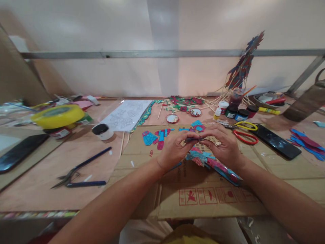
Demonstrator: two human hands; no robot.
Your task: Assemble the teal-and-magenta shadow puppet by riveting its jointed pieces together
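A fine adjusting step seems in hand; the left hand (175,149) and right hand (224,145) pinch a thin dark piece (194,139), fingertips nearly together, above the cardboard (167,200); any further move seems to call for steady, light pressure.

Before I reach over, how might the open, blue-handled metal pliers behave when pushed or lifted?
The blue-handled metal pliers look rigid and, with that dark metal head, are probably heavy for their size. Their handles are spread wide, so they may swing together when gripped. Lying flat, they seem unlikely to roll or tip.
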